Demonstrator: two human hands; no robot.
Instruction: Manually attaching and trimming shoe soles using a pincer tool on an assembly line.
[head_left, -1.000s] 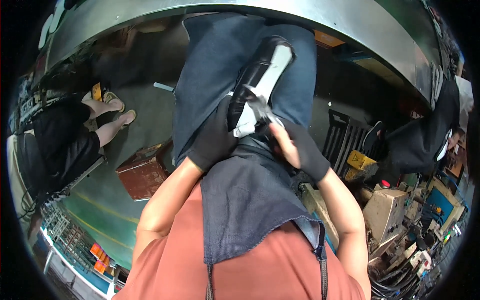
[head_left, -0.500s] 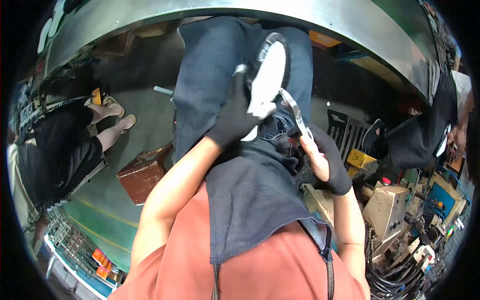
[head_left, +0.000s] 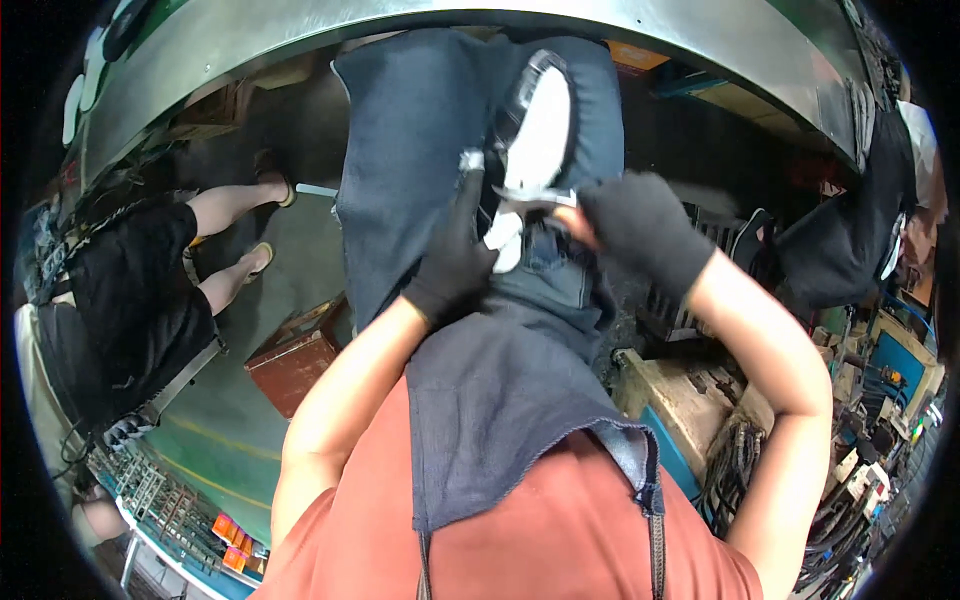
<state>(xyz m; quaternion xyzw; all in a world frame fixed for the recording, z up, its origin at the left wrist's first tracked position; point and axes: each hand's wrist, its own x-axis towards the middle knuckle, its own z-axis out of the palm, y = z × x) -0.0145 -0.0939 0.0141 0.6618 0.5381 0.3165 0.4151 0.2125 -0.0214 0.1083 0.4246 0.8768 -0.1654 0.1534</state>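
Note:
Across my lap lies a shoe (head_left: pixel 540 125) with a dark upper and a long white underside facing up, its toe pointing away from me. My left hand (head_left: pixel 455 245), in a dark glove with a pale fingertip, grips its left side near the heel. In my gloved right hand (head_left: pixel 640 225) is a shiny metal hand tool (head_left: pixel 535 198) that looks like pincers. It lies crosswise over the middle of the white underside, and its tip is blurred. Under the shoe, a dark denim apron (head_left: pixel 415 130) covers my thighs.
A metal bench edge (head_left: pixel 450 18) curves along the far side. On the left, a person in black shorts (head_left: pixel 130 250) sits near a brown box (head_left: pixel 300 360). To my right stand a beige machine (head_left: pixel 670 400) and black hoses (head_left: pixel 735 465).
My right hand has swung up and inward, its elbow out, bringing the tool from the shoe's right side across its underside. My left hand stays on the shoe. The seated person's legs have shifted.

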